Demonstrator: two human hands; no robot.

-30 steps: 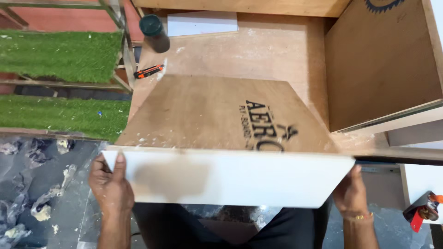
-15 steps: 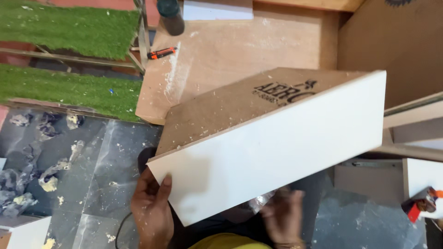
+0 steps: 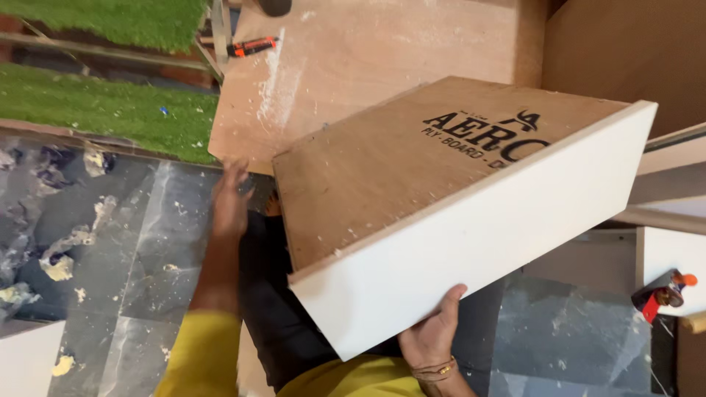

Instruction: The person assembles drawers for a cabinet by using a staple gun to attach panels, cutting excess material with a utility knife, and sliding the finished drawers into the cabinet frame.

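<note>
I hold a plywood box (image 3: 382, 169) with a white laminated front face (image 3: 485, 235), tilted so its right end sits higher. My right hand (image 3: 434, 334) supports it from beneath at the lower edge, thumb pressed on the white face. My left hand (image 3: 232, 198) is at the box's far left side, near the corner of a plywood sheet (image 3: 353, 51). Its fingertips are partly hidden, so its grip is unclear. Yellow sleeves cover both arms.
An orange and black utility knife (image 3: 250, 48) lies on the plywood sheet among sawdust. Green artificial turf (image 3: 95, 110) lies to the left. Dark stone floor (image 3: 110, 242) has paint splatters. A red and orange tool (image 3: 662, 294) sits at the right, beside white panels (image 3: 673, 254).
The box has swung further up and to the right. My left hand slid from the box's near left end to its far left side. My right hand now shows under the white face.
</note>
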